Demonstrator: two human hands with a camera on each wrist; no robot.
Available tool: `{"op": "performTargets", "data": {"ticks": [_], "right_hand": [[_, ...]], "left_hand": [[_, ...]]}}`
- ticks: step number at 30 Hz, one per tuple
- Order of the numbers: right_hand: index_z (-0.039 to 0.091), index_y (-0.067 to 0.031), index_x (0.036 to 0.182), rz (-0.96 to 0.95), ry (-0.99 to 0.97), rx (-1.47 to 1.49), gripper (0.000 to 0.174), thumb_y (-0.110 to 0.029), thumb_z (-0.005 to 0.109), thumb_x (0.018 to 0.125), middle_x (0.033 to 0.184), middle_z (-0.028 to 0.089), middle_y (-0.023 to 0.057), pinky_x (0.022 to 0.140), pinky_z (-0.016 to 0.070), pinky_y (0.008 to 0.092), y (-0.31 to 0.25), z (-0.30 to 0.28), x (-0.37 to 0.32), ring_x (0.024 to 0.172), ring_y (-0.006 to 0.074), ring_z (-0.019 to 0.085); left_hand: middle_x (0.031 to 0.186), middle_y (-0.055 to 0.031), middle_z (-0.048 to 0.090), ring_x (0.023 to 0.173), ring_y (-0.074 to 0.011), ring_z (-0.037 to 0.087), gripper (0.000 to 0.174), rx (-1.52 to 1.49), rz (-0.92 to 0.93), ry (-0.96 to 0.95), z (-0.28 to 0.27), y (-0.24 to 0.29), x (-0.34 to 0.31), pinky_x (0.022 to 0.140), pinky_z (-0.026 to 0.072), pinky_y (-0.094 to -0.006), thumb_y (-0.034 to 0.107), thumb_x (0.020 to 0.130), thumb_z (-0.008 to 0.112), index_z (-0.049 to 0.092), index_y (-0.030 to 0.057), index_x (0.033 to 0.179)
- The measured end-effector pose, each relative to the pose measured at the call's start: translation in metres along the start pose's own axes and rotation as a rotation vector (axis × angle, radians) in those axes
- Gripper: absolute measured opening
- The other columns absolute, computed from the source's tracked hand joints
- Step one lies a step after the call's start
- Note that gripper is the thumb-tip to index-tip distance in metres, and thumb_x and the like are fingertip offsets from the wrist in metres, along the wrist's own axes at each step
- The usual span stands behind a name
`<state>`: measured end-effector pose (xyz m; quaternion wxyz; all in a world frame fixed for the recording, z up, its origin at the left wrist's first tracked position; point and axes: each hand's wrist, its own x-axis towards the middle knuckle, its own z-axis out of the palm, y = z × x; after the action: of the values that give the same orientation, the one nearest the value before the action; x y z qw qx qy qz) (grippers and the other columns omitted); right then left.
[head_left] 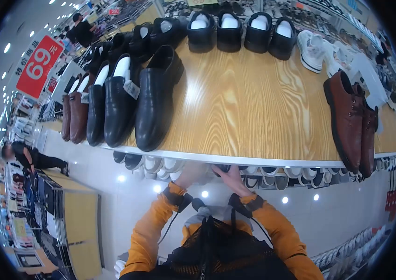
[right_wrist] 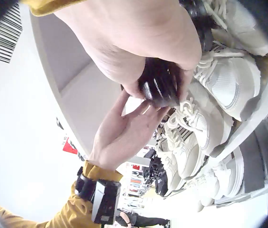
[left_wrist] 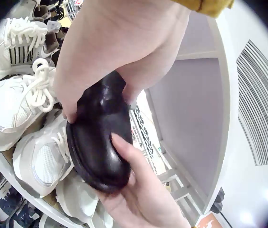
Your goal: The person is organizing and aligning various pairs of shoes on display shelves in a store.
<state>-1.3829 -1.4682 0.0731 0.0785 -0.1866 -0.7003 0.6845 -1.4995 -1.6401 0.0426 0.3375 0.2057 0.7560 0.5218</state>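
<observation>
Both hands hold one dark shiny leather shoe (left_wrist: 101, 137) under the front edge of the table. In the left wrist view the left hand (left_wrist: 120, 47) grips it from above, fingers on one side and thumb on the other, while the right hand (left_wrist: 146, 190) cups its toe, thumb on top. The right wrist view shows the right hand (right_wrist: 138, 42) pinching the dark shoe (right_wrist: 158, 85), with the left hand (right_wrist: 124, 130) against its far end. From the head view the left hand (head_left: 193, 173) is blurred and the right hand (head_left: 231, 179) is beside it.
Black shoes (head_left: 156, 102) and brown shoes (head_left: 347, 121) stand on the wooden tabletop (head_left: 244, 102). White sneakers (left_wrist: 39, 156) line a shelf close beside the hands. A red price sign (head_left: 39, 66) hangs at the left, and two people stand farther off.
</observation>
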Motion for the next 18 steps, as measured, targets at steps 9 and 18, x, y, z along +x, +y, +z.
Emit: {"op": "performTargets", "data": {"ticks": [9, 18], "right_hand": [[0.035, 0.001, 0.148, 0.096, -0.335, 0.021, 0.085, -0.024, 0.083, 0.081, 0.139, 0.051, 0.0146, 0.107, 0.0395, 0.0341, 0.0, -0.083, -0.104, 0.128, 0.0209, 0.049], [0.025, -0.0023, 0.153, 0.29, -0.424, 0.084, 0.1, -0.024, 0.087, 0.078, 0.145, 0.046, 0.0135, 0.111, 0.0395, 0.0364, 0.001, -0.044, -0.198, 0.133, 0.0205, 0.046]], "left_hand": [[0.144, -0.014, 0.045, 0.13, -0.0246, 0.048, 0.075, -0.494, -0.161, -0.041, 0.011, 0.068, -0.057, 0.108, 0.042, -0.0384, 0.021, 0.1, 0.06, 0.012, 0.0071, 0.156], [0.145, -0.022, 0.042, 0.131, -0.028, 0.048, 0.111, -0.173, -0.044, -0.223, 0.011, 0.036, -0.149, 0.106, 0.0433, -0.0438, 0.014, 0.091, 0.073, -0.015, 0.0216, 0.158]]}}
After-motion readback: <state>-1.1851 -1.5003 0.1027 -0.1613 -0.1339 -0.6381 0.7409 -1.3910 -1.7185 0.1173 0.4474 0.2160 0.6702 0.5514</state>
